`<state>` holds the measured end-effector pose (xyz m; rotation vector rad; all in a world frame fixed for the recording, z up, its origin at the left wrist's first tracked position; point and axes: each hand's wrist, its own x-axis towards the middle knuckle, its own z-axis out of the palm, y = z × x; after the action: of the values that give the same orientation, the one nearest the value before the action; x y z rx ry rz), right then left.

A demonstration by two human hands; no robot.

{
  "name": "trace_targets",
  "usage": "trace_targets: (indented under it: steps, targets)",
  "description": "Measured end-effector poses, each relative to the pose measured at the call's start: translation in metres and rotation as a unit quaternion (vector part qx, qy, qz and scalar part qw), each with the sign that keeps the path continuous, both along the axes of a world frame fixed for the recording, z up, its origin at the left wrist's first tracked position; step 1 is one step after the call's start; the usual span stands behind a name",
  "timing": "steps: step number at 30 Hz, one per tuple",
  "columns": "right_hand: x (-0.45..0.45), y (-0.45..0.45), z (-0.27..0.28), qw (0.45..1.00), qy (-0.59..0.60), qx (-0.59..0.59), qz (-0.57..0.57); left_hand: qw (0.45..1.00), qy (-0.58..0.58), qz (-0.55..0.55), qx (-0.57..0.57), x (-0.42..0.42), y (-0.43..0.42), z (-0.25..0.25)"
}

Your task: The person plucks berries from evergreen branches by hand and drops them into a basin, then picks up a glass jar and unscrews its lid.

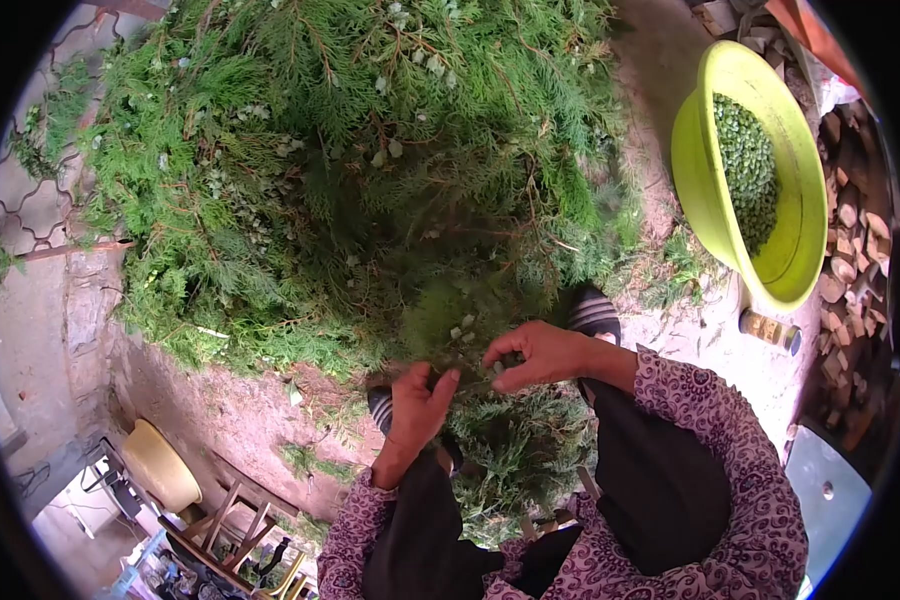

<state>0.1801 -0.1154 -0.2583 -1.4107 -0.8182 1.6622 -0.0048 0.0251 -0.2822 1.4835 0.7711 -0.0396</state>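
My left hand [420,405] is closed, thumb against fingers, at the lower end of a blurred green conifer sprig [448,308]. A few pale green seed cones [462,328] sit on that sprig, just above the gap between my hands. My right hand [542,357] is curled beside it, with small green cones [500,368] between thumb and fingers. In front of both hands lies a large heap of cut conifer branches [370,190] that carry more pale cones. Between my legs there is a smaller pile of green sprigs [510,445].
A yellow-green basin [805,215] partly filled with green cones stands at the right, with a jar [770,332] lying near it. Stacked firewood [850,260] lines the right edge. At lower left are a yellow bowl [160,468] and a wooden stool [235,525].
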Motion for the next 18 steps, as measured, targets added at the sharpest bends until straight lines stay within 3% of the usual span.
trace_targets:
  steps: [2, 5, 7, 10, 13, 15, 18]
  targets:
    - [0.001, 0.001, 0.003, 1.0, -0.023, -0.001, 0.006, 1.0, 0.004, -0.009, 0.003, 0.001, -0.004, 0.001]
    - [0.001, -0.001, 0.0, 0.998, 0.038, -0.045, 0.001, 0.999, 0.017, -0.029, 0.018, 0.002, -0.004, 0.005]
    - [0.0, -0.003, -0.005, 0.999, -0.027, -0.005, 0.024, 0.998, 0.026, -0.04, 0.029, 0.002, -0.002, 0.007]
    - [0.0, -0.003, -0.002, 0.999, -0.015, -0.027, 0.025, 0.996, 0.049, -0.068, 0.034, 0.005, -0.001, 0.012]
    - [0.002, -0.004, 0.0, 0.999, -0.022, -0.038, 0.012, 0.996, 0.006, -0.061, -0.068, 0.012, -0.002, 0.022]
    - [-0.001, -0.006, -0.009, 0.999, -0.05, 0.004, 0.009, 0.952, 0.045, -0.265, 0.148, 0.017, 0.003, 0.03]
    - [-0.004, -0.007, -0.009, 0.994, -0.097, 0.046, 0.011, 0.92, 0.106, -0.316, 0.208, 0.015, -0.004, 0.026]
